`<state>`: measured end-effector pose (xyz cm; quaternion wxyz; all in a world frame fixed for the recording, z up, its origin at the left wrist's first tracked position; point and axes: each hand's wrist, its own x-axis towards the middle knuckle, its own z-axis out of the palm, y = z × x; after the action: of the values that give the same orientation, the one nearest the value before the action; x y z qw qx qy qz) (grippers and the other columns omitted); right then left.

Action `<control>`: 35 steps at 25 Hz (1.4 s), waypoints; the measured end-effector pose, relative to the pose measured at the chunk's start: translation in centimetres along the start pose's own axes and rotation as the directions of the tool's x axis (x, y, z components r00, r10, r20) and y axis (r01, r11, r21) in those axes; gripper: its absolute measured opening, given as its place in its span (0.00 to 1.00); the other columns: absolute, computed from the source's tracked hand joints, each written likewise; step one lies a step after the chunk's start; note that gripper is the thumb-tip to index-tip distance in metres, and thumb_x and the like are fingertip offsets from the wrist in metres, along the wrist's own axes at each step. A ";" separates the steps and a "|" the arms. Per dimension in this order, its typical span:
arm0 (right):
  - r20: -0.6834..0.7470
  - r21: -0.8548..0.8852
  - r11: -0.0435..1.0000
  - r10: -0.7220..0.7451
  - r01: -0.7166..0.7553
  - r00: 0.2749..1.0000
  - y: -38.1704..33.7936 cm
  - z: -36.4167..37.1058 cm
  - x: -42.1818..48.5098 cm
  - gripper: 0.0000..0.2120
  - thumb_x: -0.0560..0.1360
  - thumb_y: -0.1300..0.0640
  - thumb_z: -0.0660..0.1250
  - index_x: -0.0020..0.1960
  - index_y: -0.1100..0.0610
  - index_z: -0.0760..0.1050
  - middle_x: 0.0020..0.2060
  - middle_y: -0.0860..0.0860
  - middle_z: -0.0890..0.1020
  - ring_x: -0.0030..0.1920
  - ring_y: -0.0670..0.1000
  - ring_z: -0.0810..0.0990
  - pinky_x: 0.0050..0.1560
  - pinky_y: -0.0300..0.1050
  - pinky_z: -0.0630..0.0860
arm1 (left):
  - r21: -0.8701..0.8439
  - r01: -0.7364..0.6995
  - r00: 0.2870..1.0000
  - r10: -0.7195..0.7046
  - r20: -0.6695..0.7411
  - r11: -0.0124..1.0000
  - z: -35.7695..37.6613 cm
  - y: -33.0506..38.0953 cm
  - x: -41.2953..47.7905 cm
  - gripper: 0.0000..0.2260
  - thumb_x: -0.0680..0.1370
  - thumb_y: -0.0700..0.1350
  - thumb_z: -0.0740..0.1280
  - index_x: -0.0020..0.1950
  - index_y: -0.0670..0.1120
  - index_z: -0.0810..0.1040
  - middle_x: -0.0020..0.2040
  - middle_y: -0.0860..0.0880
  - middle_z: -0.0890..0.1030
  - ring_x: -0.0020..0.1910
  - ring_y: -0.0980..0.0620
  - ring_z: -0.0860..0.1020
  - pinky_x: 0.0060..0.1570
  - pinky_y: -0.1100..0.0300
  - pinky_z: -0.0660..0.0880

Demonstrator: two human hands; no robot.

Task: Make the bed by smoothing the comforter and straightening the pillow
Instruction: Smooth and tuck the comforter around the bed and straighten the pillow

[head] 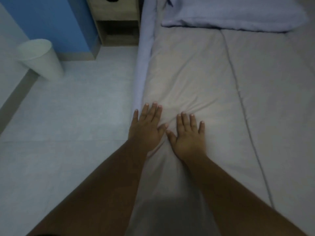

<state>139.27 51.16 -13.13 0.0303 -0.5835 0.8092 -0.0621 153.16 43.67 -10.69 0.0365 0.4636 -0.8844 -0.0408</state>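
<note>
A pale grey comforter (196,68) covers the bed, with a stitched seam running down its right part. My left hand (146,126) lies flat, palm down, on the comforter at the bed's left edge. Close beside it, my right hand (189,135) presses flat too, fingers spread. Small wrinkles bunch in the fabric between and just beyond the two hands. A light lavender pillow (233,16) lies across the head of the bed at the top, its front edge roughly straight. A lavender sheet edge (144,53) shows along the bed's left side.
A wooden nightstand (115,19) stands at the head of the bed on the left. A white waste bin (40,58) sits on the tiled floor (76,108) by a blue wall panel (51,19). A grey baseboard runs along the left wall.
</note>
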 end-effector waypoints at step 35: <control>-0.439 0.107 0.936 0.347 -0.335 0.829 -7.8 -12.4 52.7 0.22 0.75 0.44 0.56 0.48 0.59 0.83 0.40 0.55 0.86 0.41 0.59 0.83 0.48 0.52 0.78 | -0.148 -0.384 0.892 0.408 0.193 0.911 -15.5 -19.3 55.9 0.22 0.79 0.58 0.57 0.68 0.49 0.71 0.66 0.48 0.75 0.64 0.44 0.71 0.62 0.50 0.70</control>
<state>128.44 -0.41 1.49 -0.1403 -0.3989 0.8840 -0.1995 138.77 -13.85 4.12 -0.0296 0.2634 -0.9553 -0.1305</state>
